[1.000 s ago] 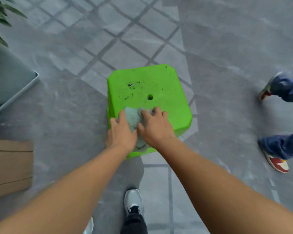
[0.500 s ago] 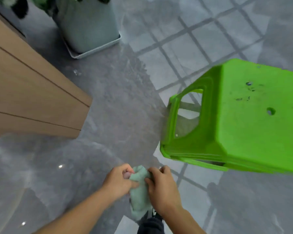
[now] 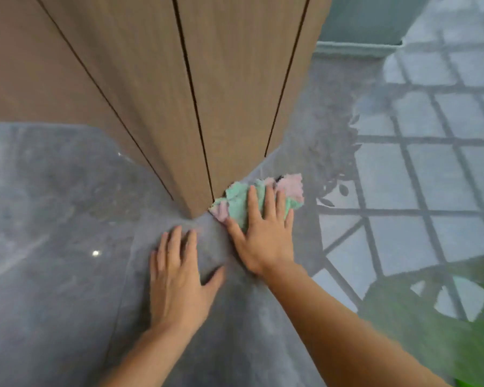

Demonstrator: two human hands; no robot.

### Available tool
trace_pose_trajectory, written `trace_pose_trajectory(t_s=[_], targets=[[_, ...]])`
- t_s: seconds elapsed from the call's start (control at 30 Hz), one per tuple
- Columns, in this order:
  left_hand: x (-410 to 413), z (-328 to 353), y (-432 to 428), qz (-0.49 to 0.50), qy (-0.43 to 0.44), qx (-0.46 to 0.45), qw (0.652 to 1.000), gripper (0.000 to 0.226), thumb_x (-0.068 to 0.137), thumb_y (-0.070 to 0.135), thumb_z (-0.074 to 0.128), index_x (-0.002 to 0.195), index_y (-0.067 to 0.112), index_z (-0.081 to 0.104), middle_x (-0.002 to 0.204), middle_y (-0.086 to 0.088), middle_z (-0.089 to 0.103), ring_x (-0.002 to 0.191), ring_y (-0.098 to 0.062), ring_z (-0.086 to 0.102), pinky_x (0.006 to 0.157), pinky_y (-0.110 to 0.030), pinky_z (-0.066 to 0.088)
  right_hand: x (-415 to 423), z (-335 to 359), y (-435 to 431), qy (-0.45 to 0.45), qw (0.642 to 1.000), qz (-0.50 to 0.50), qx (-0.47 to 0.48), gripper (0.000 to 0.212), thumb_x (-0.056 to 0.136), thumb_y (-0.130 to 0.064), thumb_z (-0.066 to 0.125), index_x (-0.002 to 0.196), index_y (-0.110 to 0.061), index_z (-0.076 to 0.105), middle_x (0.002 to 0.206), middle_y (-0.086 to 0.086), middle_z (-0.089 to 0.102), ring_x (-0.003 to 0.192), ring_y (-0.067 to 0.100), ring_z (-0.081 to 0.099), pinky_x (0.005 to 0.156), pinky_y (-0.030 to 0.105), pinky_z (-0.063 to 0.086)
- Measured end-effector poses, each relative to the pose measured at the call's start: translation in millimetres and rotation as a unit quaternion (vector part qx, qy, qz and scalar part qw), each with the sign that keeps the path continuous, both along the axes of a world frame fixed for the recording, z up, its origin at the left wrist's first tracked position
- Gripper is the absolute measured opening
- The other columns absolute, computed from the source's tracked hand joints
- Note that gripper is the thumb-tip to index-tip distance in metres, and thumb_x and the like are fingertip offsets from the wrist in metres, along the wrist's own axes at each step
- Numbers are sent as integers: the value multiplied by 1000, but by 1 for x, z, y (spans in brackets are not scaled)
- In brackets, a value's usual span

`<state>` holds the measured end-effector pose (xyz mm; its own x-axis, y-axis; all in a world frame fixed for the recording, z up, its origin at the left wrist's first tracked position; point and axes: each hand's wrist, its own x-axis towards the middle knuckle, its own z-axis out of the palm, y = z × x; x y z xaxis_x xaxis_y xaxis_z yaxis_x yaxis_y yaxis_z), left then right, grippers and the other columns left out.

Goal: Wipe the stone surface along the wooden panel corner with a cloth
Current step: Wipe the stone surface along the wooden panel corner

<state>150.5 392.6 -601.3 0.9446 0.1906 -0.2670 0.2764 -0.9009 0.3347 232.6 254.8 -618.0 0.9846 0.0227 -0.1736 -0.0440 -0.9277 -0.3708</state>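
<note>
Both hands lie flat with fingers spread on the grey stone floor (image 3: 67, 275): the right hand (image 3: 263, 236) presses the green and pink cloth (image 3: 236, 201) against the foot of the wooden panel corner (image 3: 199, 163), the left hand (image 3: 176, 280) rests empty just beside it.

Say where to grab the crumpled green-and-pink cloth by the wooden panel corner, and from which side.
Judging by the frame, take the crumpled green-and-pink cloth at its loose pink end, from above and from the side away from the wooden panel. The panel blocks its near-corner edge, and the right hand lies flat over its middle. The bunched folds there should pinch easily off the stone surface.
</note>
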Motion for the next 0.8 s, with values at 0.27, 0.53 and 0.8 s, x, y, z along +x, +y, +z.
trace_pose_trajectory(t_s=[0.27, 0.53, 0.8], targets=[[-24, -51, 8, 17, -96, 116, 988, 81, 82, 60, 47, 148, 12, 46, 159, -21, 38, 146, -48, 34, 116, -62, 29, 33, -28, -49, -72, 951, 275, -122, 65, 98, -56, 22, 154, -23, 21, 164, 8, 13, 152, 24, 3, 122, 48, 10], [-29, -64, 18, 65, -95, 169, 979, 89, 80, 69, 44, 155, 22, 32, 166, -17, 26, 152, -50, 18, 120, -65, 16, 54, -21, -16, -9, 992, -31, -119, 81, 90, -69, 3, 155, -20, 3, 163, 17, -10, 149, 33, -16, 119, 56, -7], [-31, -65, 17, 60, -76, 165, 982, 87, 82, 73, 32, 154, 23, 31, 166, -17, 23, 152, -50, 14, 121, -63, 9, 33, -19, -43, -73, 951, 276, -119, 60, 100, -51, 19, 155, -28, 11, 165, 7, 5, 152, 25, -6, 122, 51, 7]])
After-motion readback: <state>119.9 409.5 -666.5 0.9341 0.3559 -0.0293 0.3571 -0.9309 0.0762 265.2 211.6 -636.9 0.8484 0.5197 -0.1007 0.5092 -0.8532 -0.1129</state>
